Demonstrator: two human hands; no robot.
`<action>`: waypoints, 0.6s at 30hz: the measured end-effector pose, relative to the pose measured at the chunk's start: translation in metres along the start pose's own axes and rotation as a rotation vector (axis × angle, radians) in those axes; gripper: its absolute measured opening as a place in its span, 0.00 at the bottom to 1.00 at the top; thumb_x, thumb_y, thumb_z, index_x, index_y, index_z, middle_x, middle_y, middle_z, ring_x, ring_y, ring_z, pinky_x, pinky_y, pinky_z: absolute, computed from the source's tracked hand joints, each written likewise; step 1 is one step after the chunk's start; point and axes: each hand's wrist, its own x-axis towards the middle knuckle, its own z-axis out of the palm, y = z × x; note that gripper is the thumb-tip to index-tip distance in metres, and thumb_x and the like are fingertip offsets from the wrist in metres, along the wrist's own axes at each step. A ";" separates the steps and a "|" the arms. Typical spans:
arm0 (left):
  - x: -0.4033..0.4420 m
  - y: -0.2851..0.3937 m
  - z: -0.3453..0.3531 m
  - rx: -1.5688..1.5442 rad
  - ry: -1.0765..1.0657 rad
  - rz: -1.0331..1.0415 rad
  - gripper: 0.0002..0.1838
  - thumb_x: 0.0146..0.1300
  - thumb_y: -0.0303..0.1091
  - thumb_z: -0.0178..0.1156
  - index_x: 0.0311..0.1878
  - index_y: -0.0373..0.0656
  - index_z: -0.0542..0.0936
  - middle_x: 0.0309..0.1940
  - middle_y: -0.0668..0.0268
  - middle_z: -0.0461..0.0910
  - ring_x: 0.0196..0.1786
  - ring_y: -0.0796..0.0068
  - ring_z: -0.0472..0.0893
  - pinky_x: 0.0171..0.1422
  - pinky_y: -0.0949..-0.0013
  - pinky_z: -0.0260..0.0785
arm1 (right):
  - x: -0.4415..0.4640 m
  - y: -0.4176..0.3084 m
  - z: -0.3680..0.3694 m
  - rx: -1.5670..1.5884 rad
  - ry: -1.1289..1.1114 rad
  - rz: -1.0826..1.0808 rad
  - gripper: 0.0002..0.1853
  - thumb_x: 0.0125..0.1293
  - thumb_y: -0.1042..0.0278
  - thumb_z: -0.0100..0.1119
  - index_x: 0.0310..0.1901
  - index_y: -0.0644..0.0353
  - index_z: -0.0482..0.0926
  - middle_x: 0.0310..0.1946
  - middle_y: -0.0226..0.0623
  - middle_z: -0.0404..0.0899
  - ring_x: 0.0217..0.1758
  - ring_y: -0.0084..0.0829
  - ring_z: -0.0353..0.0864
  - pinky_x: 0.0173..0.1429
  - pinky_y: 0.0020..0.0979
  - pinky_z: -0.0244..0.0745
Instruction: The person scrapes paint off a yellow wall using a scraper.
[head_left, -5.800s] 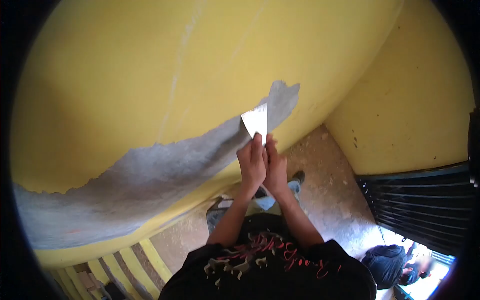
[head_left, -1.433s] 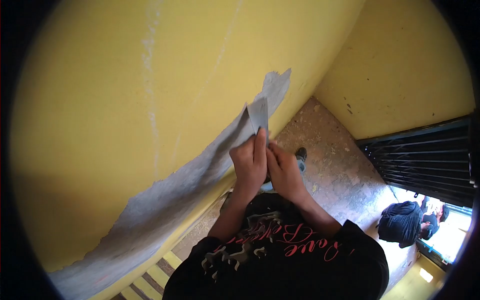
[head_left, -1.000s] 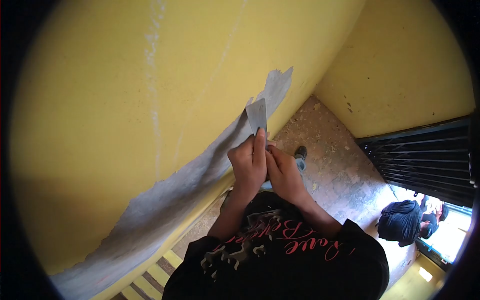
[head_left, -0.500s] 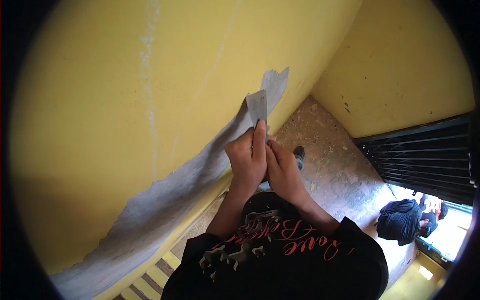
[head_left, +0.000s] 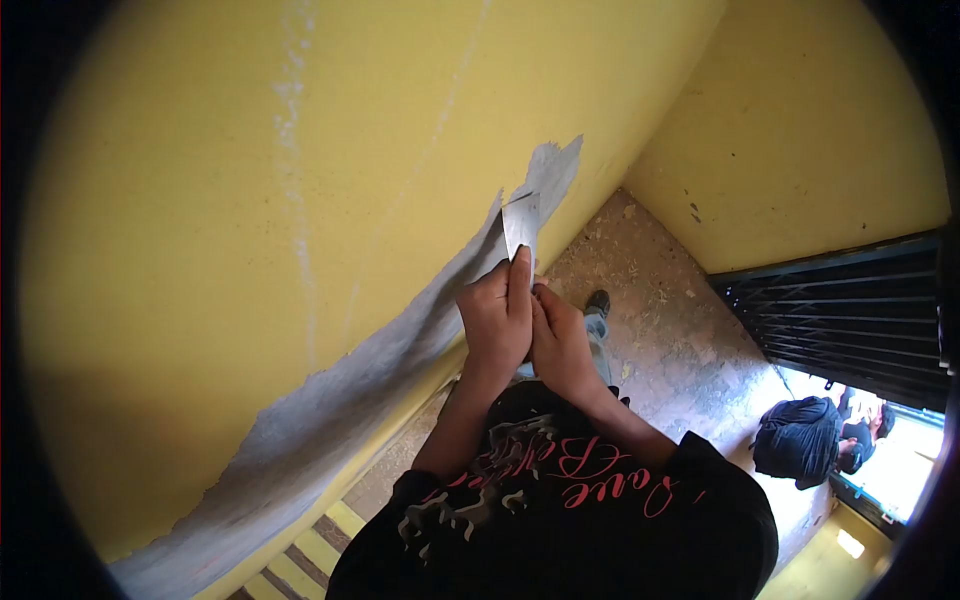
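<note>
A putty knife (head_left: 520, 222) with a flat grey metal blade is held by both of my hands. Its blade lies against or very close to the wall, at the border between yellow paint and a bare grey strip (head_left: 556, 170). My left hand (head_left: 494, 318) is closed round the tool, one finger stretched along the blade. Pressed beside it, my right hand (head_left: 563, 345) is also closed at the handle end. The handle itself is hidden inside the hands.
The yellow wall (head_left: 180, 250) has white streaks. Specks litter the brown floor (head_left: 650, 260). At right stand a black folding metal gate (head_left: 840, 305) and a dark cloth bundle (head_left: 797, 440) near a bright doorway with a person partly visible. Yellow slats (head_left: 295, 575) lie at lower left.
Both hands and the putty knife have shifted slightly down, toward my body. The blade's edge now sits a little lower on the grey strip, and the grip looks the same.
</note>
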 end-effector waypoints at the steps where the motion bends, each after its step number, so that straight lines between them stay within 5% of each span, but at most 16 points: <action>1: 0.000 -0.006 0.001 -0.023 0.011 0.022 0.18 0.68 0.34 0.54 0.22 0.32 0.76 0.11 0.56 0.72 0.14 0.68 0.75 0.20 0.66 0.61 | 0.000 0.001 0.004 0.005 0.036 -0.061 0.11 0.69 0.69 0.47 0.41 0.71 0.74 0.20 0.50 0.75 0.22 0.41 0.79 0.27 0.34 0.68; 18: 0.005 0.002 0.002 -0.082 0.049 0.071 0.16 0.67 0.32 0.54 0.25 0.31 0.77 0.13 0.54 0.74 0.14 0.68 0.75 0.19 0.66 0.61 | 0.006 -0.024 -0.004 -0.008 0.058 -0.058 0.11 0.69 0.68 0.49 0.42 0.69 0.74 0.18 0.51 0.73 0.20 0.45 0.77 0.26 0.38 0.67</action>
